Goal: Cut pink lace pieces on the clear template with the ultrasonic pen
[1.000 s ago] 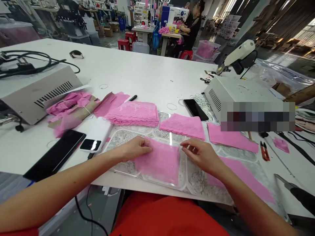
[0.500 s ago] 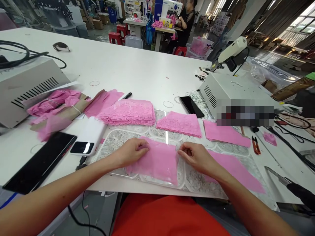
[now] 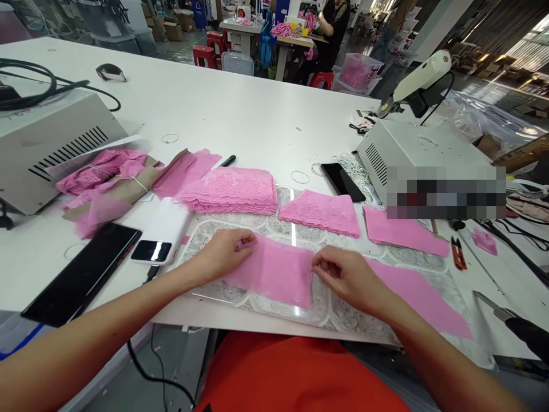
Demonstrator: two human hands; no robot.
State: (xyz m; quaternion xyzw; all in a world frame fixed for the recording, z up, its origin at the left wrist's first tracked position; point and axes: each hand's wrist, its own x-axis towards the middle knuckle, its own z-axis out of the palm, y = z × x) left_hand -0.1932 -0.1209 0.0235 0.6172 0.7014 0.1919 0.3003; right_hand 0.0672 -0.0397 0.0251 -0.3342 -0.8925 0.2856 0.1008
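A sheer pink fabric piece (image 3: 283, 272) lies over a clear compartmented plastic sheet (image 3: 206, 232) at the table's front. At its upper left, my left hand (image 3: 229, 249) is closed, thumb and forefinger pinching the cloth. My right hand (image 3: 343, 272) has curled fingers, with thumb and fingertips together at the upper right edge of the same piece. Behind them sit a thick lace stack (image 3: 234, 191) and a smaller lace stack (image 3: 321, 213), both pink. To the right are a flat pink stack (image 3: 403, 232) and plain pink cut pieces (image 3: 424, 297), partly behind my right forearm.
On the left are a black tablet (image 3: 81, 274), a white power bank (image 3: 165, 229) and tied pink bundles (image 3: 107, 177). Orange thread snips (image 3: 458, 253), a black-handled blade (image 3: 514, 320), a phone (image 3: 343, 182) and a grey machine box (image 3: 429, 151) stand right. A person (image 3: 328, 40) sits beyond the table.
The view has shifted slightly, moving most things a little right in the picture. The pink fabric piece looks flatter and smoother between my hands, which keep nearly the same places.
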